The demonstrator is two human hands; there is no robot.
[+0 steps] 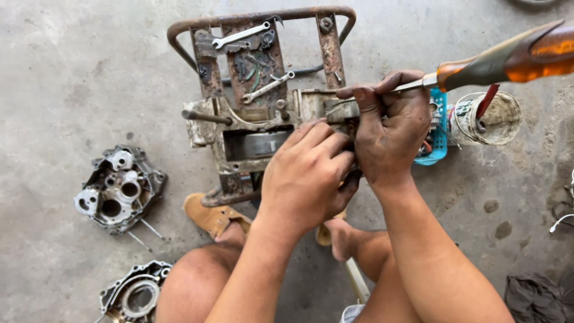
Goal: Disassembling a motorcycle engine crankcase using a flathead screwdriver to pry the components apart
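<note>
1. The left hand (308,173) is curled into a loose fist, knuckles up, pressed against the near right edge of the grimy grey metal engine block (263,128); what its fingers pinch is hidden, so I cannot tell what, if anything, it has hold of.
2. The right hand (382,134) sits just beside it, touching it, fingers closed around the steel shaft of a long screwdriver with a translucent orange handle (514,57); the handle juts to the far right, close to the camera.
3. The engine block rests on a rusty tubular steel stand (263,18) at the centre of the concrete floor (72,72), smeared with dirt, a dark stub shaft sticking out on its left.
4. Two silver open-ended spanners (242,36) lie on the stand's far plates.
5. To the right, a dirty white plastic tub (487,119) holds a red-handled tool, and a blue plastic basket (436,128) beside it holds small parts, too small to identify.
6. On the left floor lie a grey aluminium crankcase half (119,188) and, nearer, a round grey engine cover (134,293).
</note>
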